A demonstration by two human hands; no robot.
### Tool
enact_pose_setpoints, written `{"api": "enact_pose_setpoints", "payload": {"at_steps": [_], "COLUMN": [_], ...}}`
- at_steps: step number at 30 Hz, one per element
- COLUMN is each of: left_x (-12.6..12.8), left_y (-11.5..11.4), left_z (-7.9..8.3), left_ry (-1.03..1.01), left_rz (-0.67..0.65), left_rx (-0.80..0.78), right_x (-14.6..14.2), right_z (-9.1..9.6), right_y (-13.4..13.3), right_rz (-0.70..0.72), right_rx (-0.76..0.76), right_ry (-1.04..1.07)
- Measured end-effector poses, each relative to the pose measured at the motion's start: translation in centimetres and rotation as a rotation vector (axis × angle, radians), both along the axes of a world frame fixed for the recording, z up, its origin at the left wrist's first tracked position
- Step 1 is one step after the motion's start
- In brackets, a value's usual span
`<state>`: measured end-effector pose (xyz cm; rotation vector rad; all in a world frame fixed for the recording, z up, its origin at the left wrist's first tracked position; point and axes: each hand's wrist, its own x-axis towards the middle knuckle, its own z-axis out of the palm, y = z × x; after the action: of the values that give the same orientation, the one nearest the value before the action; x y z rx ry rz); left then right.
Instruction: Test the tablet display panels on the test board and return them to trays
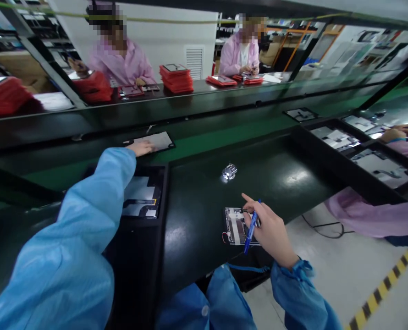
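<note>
Along the front edge of the dark surface (193,256), the right hand (269,231) pinches a blue pen (251,227) between its fingers (247,198) over a taped electronic module (240,227), with open room beyond, while the left hand (141,148) lies flat on a dark-framed panel (157,141) on the green conveyor belt (204,143).

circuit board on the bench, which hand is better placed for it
Right, probably: the right hand is just over the circuit board, holding a blue pen; the left hand rests far off on a panel on the belt.

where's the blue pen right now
In the head view, the blue pen is held in the right hand, just right of the taped electronic assembly on the dark workbench.
</note>
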<state>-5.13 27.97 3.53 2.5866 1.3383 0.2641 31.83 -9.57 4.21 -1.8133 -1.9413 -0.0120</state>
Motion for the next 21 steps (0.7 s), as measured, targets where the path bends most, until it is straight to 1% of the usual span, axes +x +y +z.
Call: {"api": "enact_pose_setpoints", "payload": {"at_steps": [1,2,3,4,6,7,8,10,12,13,14,15,17,19,21], "left_x": [-0.5,-1.1,-1.9,-2.7,-4.3,-4.9,-5.5,-6.5,-7.5,-8.0,-8.5,-8.9,-9.6,-10.0,-10.5], "left_y": [-0.4,-1.2,-2.6,-4.6,-10.0,-13.3,-16.7,-23.3,-28.7,-30.7,-32.3,-33.5,-34.4,-34.0,-32.6], "left_z": [0.9,2.0,3.0,4.0,5.6,6.0,6.2,5.6,4.0,3.0,1.9,0.9,-0.5,-1.1,-0.6], "left_ry": [0.005,0.006,0.004,-0.003,0.006,0.035,0.088,0.193,0.258,0.264,0.262,0.256,0.251,0.265,0.276], "left_rz": [0.006,0.012,0.011,0.001,-0.052,-0.062,-0.079,-0.109,-0.104,-0.055,-0.01,0.039,0.107,0.114,0.062], "left_rx": [-0.017,-0.025,-0.023,-0.013,0.028,0.032,-0.002,-0.113,-0.264,-0.254,-0.218,-0.17,-0.099,-0.134,-0.233], "right_x": [-0.1,-0.3,-0.4,-0.4,-0.5,-0.4,-0.4,-0.4,-0.7,-0.9,-1.1,-1.4,-2.1,-2.8,-3.3], "right_z": [-0.2,-0.4,-0.6,-0.9,-1.7,-2.0,-2.4,-2.9,-3.2,-3.3,-3.3,-3.3,-3.2,-3.1,-2.9], "right_y": [-0.4,-0.8,-1.2,-1.6,-2.4,-2.8,-3.1,-3.5,-3.6,-3.5,-3.3,-3.1,-2.6,-2.1,-1.8], "right_rz": [0.011,0.022,0.031,0.038,0.037,0.033,0.028,0.031,0.042,0.05,0.061,0.074,0.103,0.134,0.16], "right_rx": [-0.002,0.001,0.005,0.01,0.015,0.016,0.015,0.005,-0.01,-0.016,-0.018,-0.016,-0.007,0.003,0.011], "right_ry": [0.027,0.055,0.084,0.114,0.164,0.18,0.188,0.188,0.182,0.183,0.187,0.192,0.198,0.193,0.181]}}
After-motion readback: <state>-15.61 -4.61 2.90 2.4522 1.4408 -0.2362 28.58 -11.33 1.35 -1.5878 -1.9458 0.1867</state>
